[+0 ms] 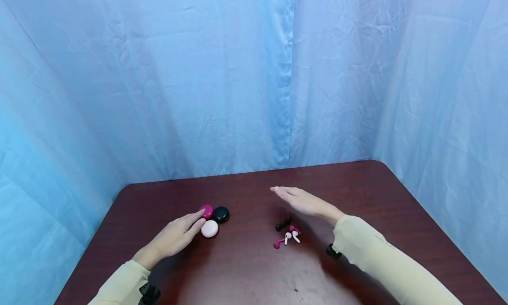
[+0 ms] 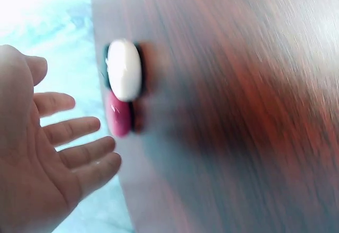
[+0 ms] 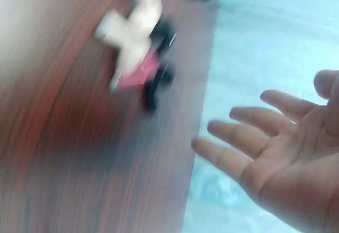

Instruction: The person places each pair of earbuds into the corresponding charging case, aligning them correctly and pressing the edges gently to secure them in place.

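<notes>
Three round, glossy earbud cases stand in a tight cluster left of the table's middle: a magenta case (image 1: 207, 211), a black case (image 1: 221, 214) and a white case (image 1: 210, 228). My left hand (image 1: 176, 235) hovers beside them with fingers extended, overlapping the magenta one in the head view. In the left wrist view its fingers (image 2: 79, 132) are spread and hold nothing. To the right lies a small pile of earbuds: white earbuds (image 1: 295, 236), magenta earbuds (image 1: 277, 244) and black earbuds (image 1: 283, 224). Above and behind that pile my right hand (image 1: 307, 202) is held out flat, fingers straight, holding nothing.
The dark reddish-brown table (image 1: 246, 269) has rounded far corners. Light blue curtains (image 1: 222, 84) hang behind it and along both sides. A tiny dark speck (image 1: 296, 290) marks the tabletop near the front. Dark wrist devices (image 1: 150, 292) sit at both cuffs.
</notes>
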### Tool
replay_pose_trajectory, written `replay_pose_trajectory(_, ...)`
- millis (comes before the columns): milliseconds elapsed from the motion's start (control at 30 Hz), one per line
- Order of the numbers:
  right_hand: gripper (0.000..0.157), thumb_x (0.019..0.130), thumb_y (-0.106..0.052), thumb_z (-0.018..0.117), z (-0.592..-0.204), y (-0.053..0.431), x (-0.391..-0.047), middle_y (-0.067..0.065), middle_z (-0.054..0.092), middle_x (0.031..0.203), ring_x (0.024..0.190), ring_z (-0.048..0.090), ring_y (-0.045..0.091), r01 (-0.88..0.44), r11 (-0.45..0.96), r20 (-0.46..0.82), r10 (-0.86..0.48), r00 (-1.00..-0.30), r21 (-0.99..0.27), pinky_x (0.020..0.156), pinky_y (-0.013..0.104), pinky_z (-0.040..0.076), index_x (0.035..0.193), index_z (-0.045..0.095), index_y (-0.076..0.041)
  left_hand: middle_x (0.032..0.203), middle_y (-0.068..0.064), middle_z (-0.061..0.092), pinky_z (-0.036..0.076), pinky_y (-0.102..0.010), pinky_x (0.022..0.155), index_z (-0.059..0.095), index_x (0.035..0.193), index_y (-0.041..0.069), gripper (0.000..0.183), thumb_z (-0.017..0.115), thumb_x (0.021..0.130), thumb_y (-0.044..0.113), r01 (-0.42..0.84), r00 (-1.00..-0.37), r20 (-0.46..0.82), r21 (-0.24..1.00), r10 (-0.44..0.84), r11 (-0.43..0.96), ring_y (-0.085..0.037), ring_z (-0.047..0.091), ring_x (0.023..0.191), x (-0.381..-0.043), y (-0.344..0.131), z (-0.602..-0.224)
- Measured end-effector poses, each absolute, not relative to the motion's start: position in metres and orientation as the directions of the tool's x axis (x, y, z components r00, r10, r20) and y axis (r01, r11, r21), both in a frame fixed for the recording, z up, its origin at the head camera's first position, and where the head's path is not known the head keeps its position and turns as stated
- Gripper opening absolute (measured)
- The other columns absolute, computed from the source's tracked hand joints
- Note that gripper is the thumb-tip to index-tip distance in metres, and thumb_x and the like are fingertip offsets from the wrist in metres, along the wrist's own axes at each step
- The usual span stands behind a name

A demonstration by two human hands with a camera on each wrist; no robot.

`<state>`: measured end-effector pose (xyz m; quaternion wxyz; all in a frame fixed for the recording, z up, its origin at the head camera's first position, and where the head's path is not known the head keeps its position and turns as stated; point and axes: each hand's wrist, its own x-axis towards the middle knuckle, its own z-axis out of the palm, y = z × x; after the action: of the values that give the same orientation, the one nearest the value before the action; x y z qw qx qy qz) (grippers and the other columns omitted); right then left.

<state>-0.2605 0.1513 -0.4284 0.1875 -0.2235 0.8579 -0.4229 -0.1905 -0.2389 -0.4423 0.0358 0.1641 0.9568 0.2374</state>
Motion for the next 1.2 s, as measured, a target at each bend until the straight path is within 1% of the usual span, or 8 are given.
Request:
replay_pose_trajectory(67, 0.06, 0.109, -0.048, 0.039, -0.427, 0.14, -0.26, 0.012, 0.036, 0.16, 0.148, 0.032, 0.031, -0.116, 0.406, -0.156, -0.577, -0.801, -0.906, 0.118, 0.052, 0.028, 0.158, 0.036, -0.013, 0.143, -0.015, 0.056, 0.041, -0.053, 0.108, 0.05, 0.149, 0.005, 0.055, 0.05, 0.107, 0.04, 0.292, -0.945, 0.007, 0.473, 0.328, 0.831, -0.033, 0.053, 0.133, -0.188, -0.233, -0.441)
replay_pose_trajectory(167, 0.061, 0.11, -0.045, 0.039, -0.427, 0.122, -0.259, 0.022, 0.036, 0.158, 0.145, 0.036, 0.04, 0.009, 0.262, -0.176, -0.624, -0.761, -0.965, 0.114, 0.056, 0.033, 0.157, 0.035, -0.006, 0.137, -0.013, 0.06, 0.044, -0.052, 0.106, 0.052, 0.147, 0.005, 0.054, 0.052, 0.106, 0.04, 0.281, -0.948, 0.005, 0.493, 0.32, 0.824, -0.03, 0.057, 0.127, -0.184, -0.226, -0.437)
replay_pose_trajectory(400, 0.06, 0.109, -0.043, 0.043, -0.438, 0.079, -0.253, 0.024, 0.046, 0.151, 0.133, 0.052, 0.041, 0.199, 0.136, -0.239, -0.649, -0.722, -0.971, 0.099, 0.048, 0.051, 0.155, 0.037, -0.005, 0.133, -0.016, 0.061, 0.044, -0.055, 0.104, 0.052, 0.145, -0.001, 0.056, 0.052, 0.106, 0.04, 0.197, -0.964, -0.034, 0.568, 0.262, 0.799, -0.034, 0.057, 0.124, -0.183, -0.223, -0.429)
replay_pose_trajectory(500, 0.058, 0.108, -0.037, 0.048, -0.447, 0.06, -0.249, 0.024, 0.05, 0.148, 0.127, 0.057, 0.041, 0.245, 0.109, -0.256, -0.646, -0.719, -0.963, 0.095, 0.048, 0.054, 0.154, 0.037, -0.002, 0.135, -0.021, 0.059, 0.043, -0.056, 0.105, 0.052, 0.143, -0.005, 0.054, 0.051, 0.107, 0.035, 0.172, -0.97, -0.045, 0.576, 0.241, 0.799, -0.037, 0.056, 0.126, -0.186, -0.224, -0.431)
replay_pose_trajectory(600, 0.058, 0.107, -0.034, 0.052, -0.456, 0.044, -0.245, 0.023, 0.055, 0.142, 0.121, 0.062, 0.039, 0.294, 0.103, -0.292, -0.625, -0.724, -0.95, 0.091, 0.048, 0.056, 0.153, 0.038, -0.001, 0.137, -0.025, 0.057, 0.05, -0.053, 0.098, 0.049, 0.144, -0.008, 0.051, 0.048, 0.109, 0.029, 0.099, -0.972, -0.102, 0.638, 0.212, 0.763, -0.039, 0.06, 0.119, -0.189, -0.225, -0.434)
replay_pose_trajectory(733, 0.056, 0.106, -0.03, 0.054, -0.465, 0.026, -0.241, 0.023, 0.061, 0.134, 0.114, 0.066, 0.038, 0.343, 0.094, -0.328, -0.6, -0.729, -0.935, 0.089, 0.05, 0.057, 0.151, 0.04, 0.001, 0.133, -0.027, 0.057, 0.059, -0.047, 0.08, 0.046, 0.145, -0.008, 0.049, 0.048, 0.109, 0.026, -0.046, -0.967, -0.204, 0.732, 0.154, 0.68, -0.036, 0.065, 0.105, -0.191, -0.222, -0.437)
replay_pose_trajectory(867, 0.056, 0.106, -0.027, 0.056, -0.468, 0.009, -0.234, 0.023, 0.061, 0.131, 0.11, 0.067, 0.039, 0.393, 0.079, -0.356, -0.61, -0.708, -0.916, 0.088, 0.051, 0.056, 0.15, 0.04, 0.003, 0.133, -0.028, 0.056, 0.059, -0.047, 0.079, 0.046, 0.143, -0.008, 0.046, 0.048, 0.109, 0.021, -0.137, -0.953, -0.271, 0.787, 0.137, 0.601, -0.037, 0.064, 0.109, -0.193, -0.218, -0.442)
replay_pose_trajectory(1200, 0.05, 0.104, -0.024, 0.058, -0.464, -0.008, -0.224, 0.02, 0.061, 0.127, 0.109, 0.068, 0.041, 0.447, 0.042, -0.376, -0.614, -0.694, -0.894, 0.089, 0.052, 0.056, 0.142, 0.046, 0.008, 0.125, -0.023, 0.061, 0.06, -0.044, 0.077, 0.05, 0.137, -0.013, 0.039, 0.052, 0.105, 0.009, -0.112, -0.954, -0.241, 0.842, 0.181, 0.528, -0.029, 0.065, 0.097, -0.196, -0.212, -0.45)
